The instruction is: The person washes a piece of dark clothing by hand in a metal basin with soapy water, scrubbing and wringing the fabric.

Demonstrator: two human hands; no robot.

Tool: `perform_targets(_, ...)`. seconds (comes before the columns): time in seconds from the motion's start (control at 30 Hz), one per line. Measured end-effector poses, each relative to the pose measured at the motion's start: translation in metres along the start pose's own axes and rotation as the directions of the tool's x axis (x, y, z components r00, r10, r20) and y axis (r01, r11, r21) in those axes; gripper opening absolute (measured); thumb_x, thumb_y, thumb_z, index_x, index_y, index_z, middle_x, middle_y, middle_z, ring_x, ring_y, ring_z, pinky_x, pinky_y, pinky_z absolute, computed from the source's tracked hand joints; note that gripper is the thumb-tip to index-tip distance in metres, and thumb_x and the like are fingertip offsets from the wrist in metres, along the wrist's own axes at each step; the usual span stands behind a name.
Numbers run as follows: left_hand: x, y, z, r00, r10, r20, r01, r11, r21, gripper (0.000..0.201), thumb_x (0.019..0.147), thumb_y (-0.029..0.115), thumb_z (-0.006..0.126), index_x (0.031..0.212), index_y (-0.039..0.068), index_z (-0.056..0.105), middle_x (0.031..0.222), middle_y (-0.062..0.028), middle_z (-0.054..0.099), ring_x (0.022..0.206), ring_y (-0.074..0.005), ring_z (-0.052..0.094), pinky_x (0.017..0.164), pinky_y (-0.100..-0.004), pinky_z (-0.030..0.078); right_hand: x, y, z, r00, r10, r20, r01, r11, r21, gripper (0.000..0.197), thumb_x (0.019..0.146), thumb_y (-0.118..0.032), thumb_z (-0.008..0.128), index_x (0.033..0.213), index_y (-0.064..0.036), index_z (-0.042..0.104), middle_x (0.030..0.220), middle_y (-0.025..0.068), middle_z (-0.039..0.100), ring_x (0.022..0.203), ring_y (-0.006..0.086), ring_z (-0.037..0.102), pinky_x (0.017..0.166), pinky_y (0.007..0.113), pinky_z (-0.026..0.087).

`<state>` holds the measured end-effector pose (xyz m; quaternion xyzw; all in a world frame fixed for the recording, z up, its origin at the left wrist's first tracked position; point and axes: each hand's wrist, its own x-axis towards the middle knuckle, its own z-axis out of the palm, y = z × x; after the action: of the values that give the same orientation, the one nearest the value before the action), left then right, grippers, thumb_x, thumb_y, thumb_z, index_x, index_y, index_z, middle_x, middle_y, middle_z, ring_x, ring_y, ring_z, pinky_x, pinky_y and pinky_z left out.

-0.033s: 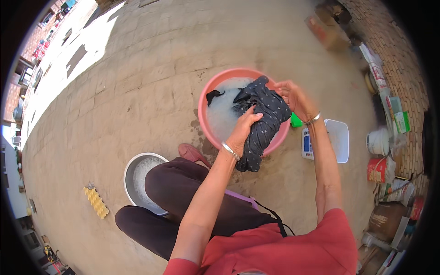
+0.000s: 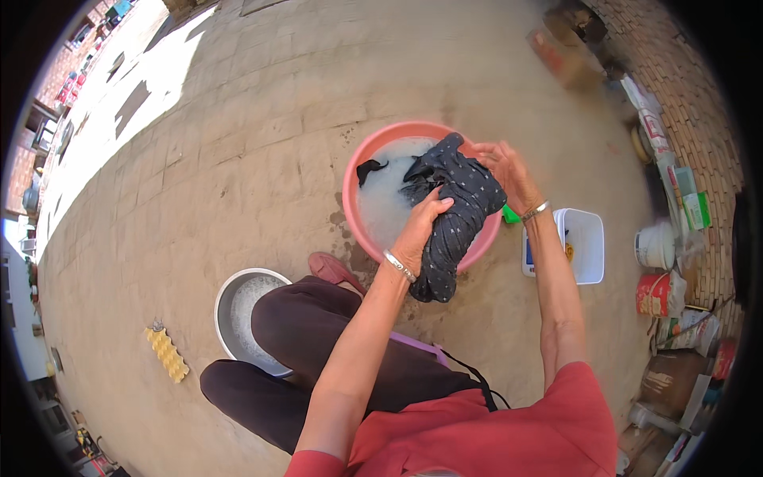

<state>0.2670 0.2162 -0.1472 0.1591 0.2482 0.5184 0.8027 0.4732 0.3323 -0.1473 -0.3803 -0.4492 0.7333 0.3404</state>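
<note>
Holding dk cloth [image 2: 461,208] mid-length in L grip [image 2: 416,234].

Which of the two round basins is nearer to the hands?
The pink basin, with the dark cloth partly over it; the grey basin stands farther off, at lower left.

Left hand [image 2: 413,232] gripping, right hand [image 2: 513,176] just beyond it.
The left thumb [image 2: 443,204] lies uppermost, pointing right; the left forearm [image 2: 354,346] slants up to that hand from below. Farther forward and rightward, the right wrist [image 2: 534,210] bends inward, the right fingers [image 2: 499,153] loosely curved, blurred; the right forearm [image 2: 559,294] rises steeply beneath.
</note>
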Motion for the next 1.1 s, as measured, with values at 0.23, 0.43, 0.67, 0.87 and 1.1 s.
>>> perform_targets(0.23, -0.012, -0.01, -0.012, 0.979, -0.197, 0.06, 0.204, 0.967, -0.156, 0.054, 0.094, 0.047, 0.039, 0.095, -0.002, 0.061, 0.065, -0.0182, 0.061, 0.052, -0.0288, 0.059, 0.053, -0.0386, 0.05, 0.008, 0.03, 0.101, 0.938, -0.289, 0.192, 0.034, 0.628, 0.778, 0.084, 0.089, -0.069, 0.04, 0.146, -0.006, 0.032, 0.144, 0.0253, 0.038, 0.126, 0.0532, 0.041, 0.098, 0.069, 0.039)
perform_targets(0.43, -0.009, -0.004, -0.019, 0.986, -0.141, 0.093, 0.162, 0.948, -0.276, 0.056, 0.094, 0.049, 0.038, 0.095, -0.002, 0.06, 0.064, -0.0171, 0.06, 0.053, -0.027, 0.056, 0.054, -0.0368, 0.05, -0.016, 0.038, 0.106, 0.949, -0.315, 0.02, 0.215, 0.69, 0.691, 0.095, 0.081, -0.077, 0.046, 0.142, -0.0049, 0.037, 0.137, 0.0259, 0.045, 0.124, 0.0485, 0.046, 0.099, 0.063, 0.042)
perform_targets(0.67, -0.002, -0.01, -0.022, 0.994, -0.034, -0.105, 0.03, 0.999, -0.04, 0.043, 0.09, 0.039, 0.059, 0.106, -0.001, 0.058, 0.088, -0.0118, 0.065, 0.068, -0.0123, 0.064, 0.056, -0.0255, 0.053, -0.032, 0.029, 0.087, 0.921, -0.238, -0.31, 0.363, 0.815, 0.453, 0.038, 0.092, -0.038, 0.059, 0.109, -0.0044, 0.059, 0.106, 0.0104, 0.063, 0.098, 0.0206, 0.064, 0.088, 0.036, 0.054)
perform_targets(0.87, -0.012, -0.005, 0.006, 0.952, 0.294, -0.087, -0.214, 0.841, 0.496, 0.089, 0.079, 0.036, 0.073, 0.139, -0.01, 0.025, 0.115, -0.0177, 0.058, 0.091, -0.0209, 0.063, 0.079, -0.0296, 0.052, -0.019, 0.003, 0.088, 0.943, -0.115, -0.311, 0.187, 0.959, 0.212, 0.007, 0.086, -0.011, 0.06, 0.084, -0.0041, 0.061, 0.08, 0.0004, 0.059, 0.072, 0.0103, 0.059, 0.066, 0.024, 0.048)
perform_targets(1.1, -0.009, -0.012, 0.008, 0.93, 0.35, -0.113, -0.104, 0.544, 0.833, 0.079, 0.078, 0.027, 0.071, 0.134, -0.011, 0.03, 0.104, -0.022, 0.064, 0.097, -0.0271, 0.064, 0.083, -0.0353, 0.05, 0.007, 0.008, 0.085, 0.945, -0.312, -0.098, 0.157, 0.696, -0.701, 0.022, 0.079, -0.01, 0.057, 0.065, 0.0042, 0.05, 0.064, 0.0094, 0.053, 0.061, 0.0171, 0.051, 0.057, 0.034, 0.041)
